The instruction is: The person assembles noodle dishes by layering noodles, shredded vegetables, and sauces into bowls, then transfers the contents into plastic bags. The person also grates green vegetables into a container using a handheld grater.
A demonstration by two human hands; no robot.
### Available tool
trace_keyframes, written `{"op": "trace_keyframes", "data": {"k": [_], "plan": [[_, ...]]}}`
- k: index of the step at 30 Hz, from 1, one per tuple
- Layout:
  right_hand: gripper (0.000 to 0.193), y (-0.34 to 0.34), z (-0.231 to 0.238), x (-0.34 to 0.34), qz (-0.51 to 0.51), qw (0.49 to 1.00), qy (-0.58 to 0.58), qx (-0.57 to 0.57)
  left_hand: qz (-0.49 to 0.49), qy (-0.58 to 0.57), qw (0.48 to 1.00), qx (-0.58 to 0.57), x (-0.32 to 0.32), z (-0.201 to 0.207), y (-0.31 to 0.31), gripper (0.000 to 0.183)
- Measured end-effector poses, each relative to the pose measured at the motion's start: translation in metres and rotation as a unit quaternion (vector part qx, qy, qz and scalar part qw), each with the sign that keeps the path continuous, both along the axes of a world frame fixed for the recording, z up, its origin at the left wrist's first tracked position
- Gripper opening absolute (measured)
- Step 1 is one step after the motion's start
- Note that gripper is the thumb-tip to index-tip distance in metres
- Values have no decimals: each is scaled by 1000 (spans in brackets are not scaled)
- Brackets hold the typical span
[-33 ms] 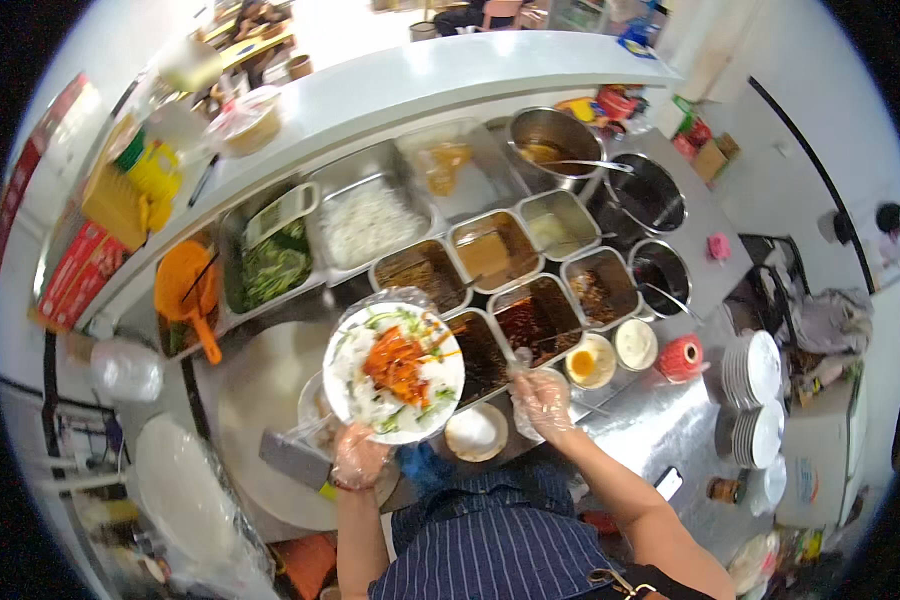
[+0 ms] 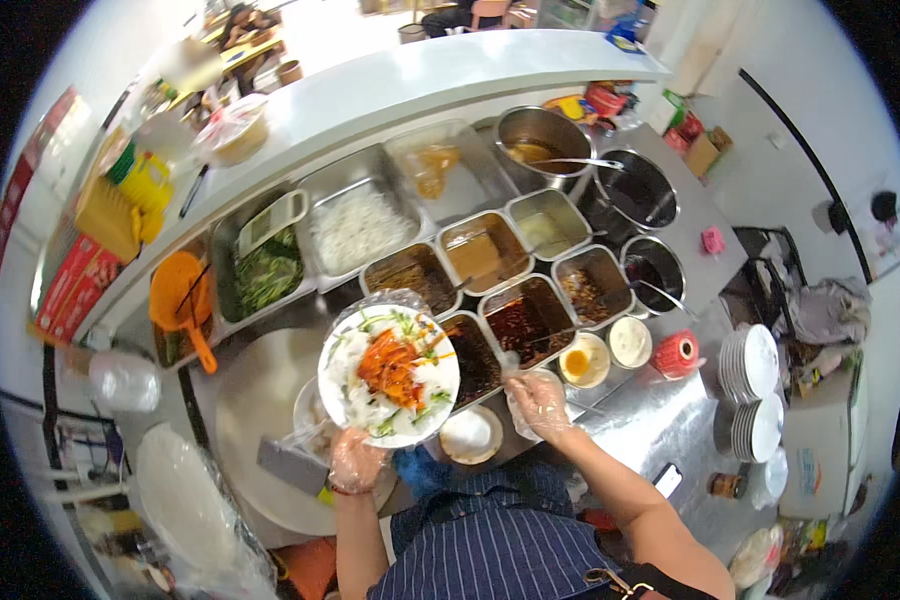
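Note:
My left hand [image 2: 353, 463], in a clear plastic glove, holds a round white plate [image 2: 389, 377] by its near rim. The plate is lined with clear film and carries white noodles, orange-red shreds and green bits. My right hand [image 2: 538, 402], also gloved, hangs over the counter edge just below a steel tray of dark red sauce [image 2: 527, 322]; a thin handle runs from that tray toward the hand, and I cannot tell whether the fingers grip it. A small white dish [image 2: 470, 434] lies between my hands.
Steel trays hold white noodles [image 2: 355, 228], greens [image 2: 267, 272] and brown sauces [image 2: 475, 253]. Round pots [image 2: 637, 188] stand at the right, with small sauce bowls [image 2: 630, 342], a red cup [image 2: 678, 353] and stacked white plates [image 2: 750, 364]. A round board [image 2: 260, 400] with a cleaver [image 2: 292, 466] lies left.

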State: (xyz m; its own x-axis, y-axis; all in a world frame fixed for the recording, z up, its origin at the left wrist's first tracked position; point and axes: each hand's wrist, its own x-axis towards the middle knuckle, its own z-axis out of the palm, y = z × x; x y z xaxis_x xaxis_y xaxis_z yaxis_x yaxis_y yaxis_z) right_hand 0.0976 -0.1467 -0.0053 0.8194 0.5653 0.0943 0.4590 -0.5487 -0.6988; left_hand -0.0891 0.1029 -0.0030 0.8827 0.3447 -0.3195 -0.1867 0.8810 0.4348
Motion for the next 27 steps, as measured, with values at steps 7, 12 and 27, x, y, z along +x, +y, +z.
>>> {"op": "trace_keyframes", "data": {"k": [7, 12, 27], "plan": [[19, -114, 21, 150, -260, 945, -198, -34, -13, 24, 1000, -15, 46, 14, -36, 56], [19, -156, -12, 234, -259, 960, 5, -105, -63, 41, 997, 9, 75, 5, -58, 59], [12, -150, -46, 199, -90, 989, 38, 111, -85, 47, 995, 12, 137, 22, -113, 63]]}}
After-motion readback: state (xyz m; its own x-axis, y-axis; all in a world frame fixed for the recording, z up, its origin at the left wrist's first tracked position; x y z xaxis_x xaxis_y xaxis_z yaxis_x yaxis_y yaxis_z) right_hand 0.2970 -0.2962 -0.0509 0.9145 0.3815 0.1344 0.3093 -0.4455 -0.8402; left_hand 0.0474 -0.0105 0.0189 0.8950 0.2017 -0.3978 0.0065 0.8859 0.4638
